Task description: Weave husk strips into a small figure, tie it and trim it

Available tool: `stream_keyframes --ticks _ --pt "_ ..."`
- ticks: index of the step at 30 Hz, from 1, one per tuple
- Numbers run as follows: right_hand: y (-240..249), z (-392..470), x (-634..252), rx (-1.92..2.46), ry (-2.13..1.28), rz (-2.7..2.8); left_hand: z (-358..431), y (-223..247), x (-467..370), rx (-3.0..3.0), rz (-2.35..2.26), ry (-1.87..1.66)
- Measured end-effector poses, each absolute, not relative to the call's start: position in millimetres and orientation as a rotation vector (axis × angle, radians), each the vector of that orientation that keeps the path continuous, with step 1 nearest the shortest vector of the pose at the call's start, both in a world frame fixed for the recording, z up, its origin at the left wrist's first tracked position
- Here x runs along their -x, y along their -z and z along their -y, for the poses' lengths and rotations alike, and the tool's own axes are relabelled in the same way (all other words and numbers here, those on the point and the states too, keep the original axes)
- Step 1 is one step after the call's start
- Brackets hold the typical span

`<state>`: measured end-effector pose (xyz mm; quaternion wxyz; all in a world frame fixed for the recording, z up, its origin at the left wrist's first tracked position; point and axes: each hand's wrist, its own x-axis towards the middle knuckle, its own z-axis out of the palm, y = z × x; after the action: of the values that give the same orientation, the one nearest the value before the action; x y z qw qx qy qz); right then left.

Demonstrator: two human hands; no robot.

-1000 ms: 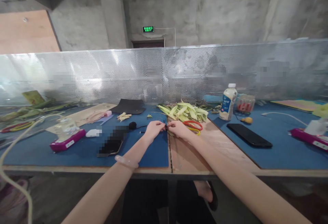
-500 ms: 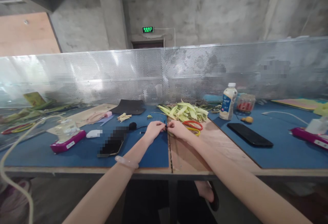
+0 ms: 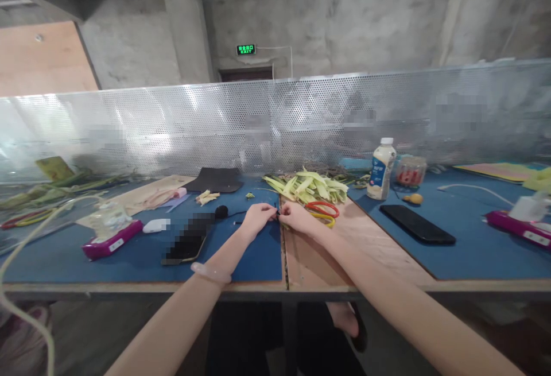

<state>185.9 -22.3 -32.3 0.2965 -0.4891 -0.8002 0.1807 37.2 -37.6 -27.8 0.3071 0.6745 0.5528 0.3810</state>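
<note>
My left hand [image 3: 259, 218] and my right hand [image 3: 298, 217] meet over the seam between the blue mat and the bare wooden board. Both have fingertips pinched on a small piece of thin black cord. More black cord [image 3: 236, 213] runs along the mat from a small round black ball [image 3: 221, 212] to my left hand. Fingers cover most of what is between them. Just behind my right hand is a heap of pale green leaf strips [image 3: 316, 185]. Beside it lie a red-orange ring [image 3: 323, 209] and a yellow ring [image 3: 323, 219].
Left on the table are a dark phone [image 3: 189, 244], a white case [image 3: 155, 225] and a purple power strip [image 3: 112, 240]. To the right stand a milk bottle [image 3: 380, 170] and a black phone [image 3: 416, 224]. A perforated metal screen [image 3: 193, 129] closes off the back.
The whole view has shifted very slightly. Both hands keep the same pinch at the same spot, with hardly any visible movement.
</note>
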Motion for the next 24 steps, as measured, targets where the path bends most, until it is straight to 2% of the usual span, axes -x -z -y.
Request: stream_keyframes --ticks 24 --pt "33.0 26.2 -186.6 1.304 -0.894 1.985 32.1 32.5 -34.5 -1.796 -1.453 -0.993"
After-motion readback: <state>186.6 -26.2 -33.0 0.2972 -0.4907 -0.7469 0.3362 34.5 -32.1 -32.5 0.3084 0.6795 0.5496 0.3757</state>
